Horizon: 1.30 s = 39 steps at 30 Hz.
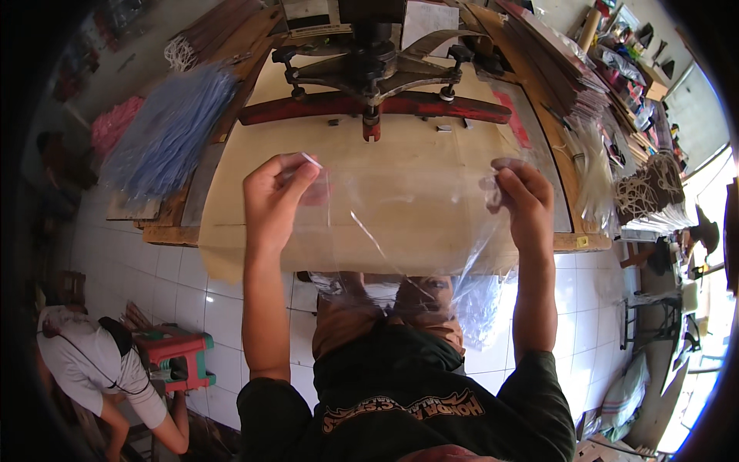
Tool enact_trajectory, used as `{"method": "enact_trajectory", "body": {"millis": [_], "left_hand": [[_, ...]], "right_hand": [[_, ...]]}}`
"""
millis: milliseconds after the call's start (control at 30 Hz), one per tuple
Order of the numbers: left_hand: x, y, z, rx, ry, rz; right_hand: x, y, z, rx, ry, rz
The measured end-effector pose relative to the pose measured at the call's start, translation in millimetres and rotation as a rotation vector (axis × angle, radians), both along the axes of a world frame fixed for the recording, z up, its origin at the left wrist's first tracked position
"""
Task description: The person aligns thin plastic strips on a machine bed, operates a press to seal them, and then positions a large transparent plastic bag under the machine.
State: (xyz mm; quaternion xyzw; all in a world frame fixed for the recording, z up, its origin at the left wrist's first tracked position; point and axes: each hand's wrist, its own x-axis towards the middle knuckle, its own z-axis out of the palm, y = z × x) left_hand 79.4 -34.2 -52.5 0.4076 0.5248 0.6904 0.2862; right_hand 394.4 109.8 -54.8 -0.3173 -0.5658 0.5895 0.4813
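Note:
A clear plastic sheet (396, 208) is stretched between my two hands above the front of the work table. My left hand (275, 192) pinches its left edge, where a small white strip (311, 160) shows at the fingertips. At the right edge, my right hand (527, 192) grips the film between thumb and fingers. The lower part of the sheet hangs loose, creased and shiny, past the table's front edge. Beyond my hands stands a dark metal press (376, 81) with a long red bar (443, 106) across it.
Tan sheeting (254, 177) covers the table. Bluish plastic sheets (173, 127) are stacked at the left, with a pink bundle (115, 123) behind. Clear strips (593, 173) and tied cords (650, 185) lie at the right. A co-worker (85, 354) bends beside a red-green stool (181, 358) at lower left.

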Motion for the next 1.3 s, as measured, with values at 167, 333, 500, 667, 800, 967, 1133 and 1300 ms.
{"method": "enact_trajectory", "body": {"millis": [167,333,500,667,800,967,1133,1300], "left_hand": [[1,-23,30,-0.194,0.097,-0.067],[-29,27,-26,-0.377,0.193,-0.12],[-42,47,-29,-0.349,0.395,-0.042],[-28,28,1,-0.218,0.162,-0.046],[-13,-9,12,-0.125,0.163,-0.042],[8,-45,15,-0.354,0.116,-0.033],[-12,-10,-23,-0.508,0.328,-0.082],[-25,16,-35,-0.359,0.642,0.04]], "right_hand": [[22,-22,26,-0.07,-0.104,0.111],[-11,27,-16,-0.148,-0.345,0.14],[-17,47,-23,-0.09,-0.348,0.153],[-12,34,-6,-0.058,-0.232,0.155],[5,-4,11,-0.053,-0.149,0.163],[16,-28,11,-0.2,-0.243,0.215],[3,3,-21,-0.175,-0.428,0.269],[-5,25,-19,-0.05,-0.519,0.28]]}}
